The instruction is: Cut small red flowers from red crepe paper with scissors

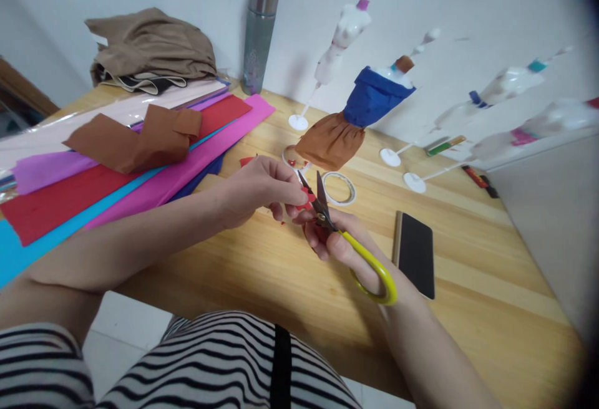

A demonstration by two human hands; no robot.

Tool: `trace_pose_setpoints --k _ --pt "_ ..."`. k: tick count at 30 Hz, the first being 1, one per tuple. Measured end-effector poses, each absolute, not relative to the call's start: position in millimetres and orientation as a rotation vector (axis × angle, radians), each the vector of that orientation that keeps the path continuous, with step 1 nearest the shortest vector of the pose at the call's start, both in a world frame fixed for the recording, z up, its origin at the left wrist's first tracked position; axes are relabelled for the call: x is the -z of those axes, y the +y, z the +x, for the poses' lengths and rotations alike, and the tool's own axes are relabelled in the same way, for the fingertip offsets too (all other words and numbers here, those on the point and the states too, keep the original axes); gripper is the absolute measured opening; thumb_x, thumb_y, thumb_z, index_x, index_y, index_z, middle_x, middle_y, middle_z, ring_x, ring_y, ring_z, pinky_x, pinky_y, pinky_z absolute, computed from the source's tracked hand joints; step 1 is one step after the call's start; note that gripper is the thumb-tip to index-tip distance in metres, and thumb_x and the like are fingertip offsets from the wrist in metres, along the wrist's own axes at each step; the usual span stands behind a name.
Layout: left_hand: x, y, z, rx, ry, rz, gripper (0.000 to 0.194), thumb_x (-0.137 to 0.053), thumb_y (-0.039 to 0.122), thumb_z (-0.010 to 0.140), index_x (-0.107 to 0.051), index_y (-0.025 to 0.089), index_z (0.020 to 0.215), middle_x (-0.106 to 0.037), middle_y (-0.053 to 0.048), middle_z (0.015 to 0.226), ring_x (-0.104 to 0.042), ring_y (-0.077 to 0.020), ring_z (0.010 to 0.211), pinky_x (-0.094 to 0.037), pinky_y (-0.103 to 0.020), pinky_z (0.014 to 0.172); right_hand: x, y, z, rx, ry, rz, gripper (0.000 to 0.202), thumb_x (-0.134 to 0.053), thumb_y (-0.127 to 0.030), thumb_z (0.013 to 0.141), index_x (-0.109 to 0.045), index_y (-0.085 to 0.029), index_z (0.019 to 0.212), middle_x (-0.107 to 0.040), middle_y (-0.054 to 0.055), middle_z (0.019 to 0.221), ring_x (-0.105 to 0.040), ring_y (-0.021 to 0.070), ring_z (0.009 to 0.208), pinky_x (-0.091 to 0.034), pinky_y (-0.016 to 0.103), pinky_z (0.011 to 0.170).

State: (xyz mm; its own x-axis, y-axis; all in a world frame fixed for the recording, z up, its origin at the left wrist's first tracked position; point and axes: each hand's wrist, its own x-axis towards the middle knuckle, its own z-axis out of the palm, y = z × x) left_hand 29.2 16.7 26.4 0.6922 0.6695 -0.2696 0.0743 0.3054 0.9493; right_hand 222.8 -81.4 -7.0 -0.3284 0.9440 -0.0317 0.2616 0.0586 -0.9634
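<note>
Over the middle of the wooden table, my left hand pinches a small red piece of paper. My right hand grips scissors with yellow handles. The dark blades stand apart, close beside the red piece and my left fingertips. Just beyond my hands is a small mannequin dressed in a blue top and a gathered brown skirt. A ring of white tape lies under the skirt, and a second tape ring is partly covered by it. Red scraps lie around that second ring.
Coloured crepe paper sheets spread over the left side, with a folded brown piece on top. Behind stand a thermos, folded brown cloth and several more white mannequins. A phone lies to the right.
</note>
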Motion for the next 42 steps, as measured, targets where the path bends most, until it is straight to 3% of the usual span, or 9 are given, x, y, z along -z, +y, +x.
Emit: trace_pose_setpoints --k 15,24,33,42 --pt "-21.7 21.5 29.5 -0.448 0.746 1.198 0.016 -0.068 0.020 0.069 -0.065 0.015 0.053 -0.063 -0.002 0.055 -0.054 -0.0088 0.051 -0.041 -0.019 0.049 14.0 -81.6 225.5 -1.329 -1.602 -1.236 0.051 -0.054 -0.065 0.095 -0.066 -0.016 0.107 -0.046 -0.003 0.067 -0.039 0.0112 0.053 -0.033 0.027 0.048" --pt "-21.7 20.2 29.8 -0.448 0.778 1.186 0.019 -0.068 0.018 0.072 -0.065 0.016 0.053 -0.064 -0.002 0.055 -0.054 -0.0088 0.050 -0.043 -0.020 0.049 12.6 -83.1 224.7 -1.334 -1.575 -1.294 0.057 -0.055 -0.068 0.093 -0.068 -0.014 0.108 -0.045 -0.004 0.063 -0.038 0.0103 0.050 -0.031 0.027 0.047" --pt "-26.0 19.1 27.9 -0.446 0.771 1.187 0.020 -0.065 0.015 0.075 -0.067 0.015 0.055 -0.064 -0.002 0.055 -0.053 -0.0089 0.053 -0.041 -0.022 0.054 13.6 -81.7 225.7 -1.309 -1.603 -1.285 0.053 -0.055 -0.068 0.092 -0.068 -0.019 0.107 -0.046 -0.002 0.063 -0.038 0.0123 0.051 -0.029 0.027 0.045" --pt "-24.1 20.1 29.7 -0.467 0.746 1.209 0.017 -0.067 0.018 0.069 -0.064 0.014 0.053 -0.064 -0.002 0.053 -0.054 -0.0079 0.049 -0.040 -0.018 0.047 16.0 -82.4 227.8 -1.300 -1.591 -1.288 0.054 -0.056 -0.066 0.093 -0.070 -0.016 0.108 -0.043 -0.003 0.060 -0.038 0.0128 0.053 -0.029 0.027 0.047"
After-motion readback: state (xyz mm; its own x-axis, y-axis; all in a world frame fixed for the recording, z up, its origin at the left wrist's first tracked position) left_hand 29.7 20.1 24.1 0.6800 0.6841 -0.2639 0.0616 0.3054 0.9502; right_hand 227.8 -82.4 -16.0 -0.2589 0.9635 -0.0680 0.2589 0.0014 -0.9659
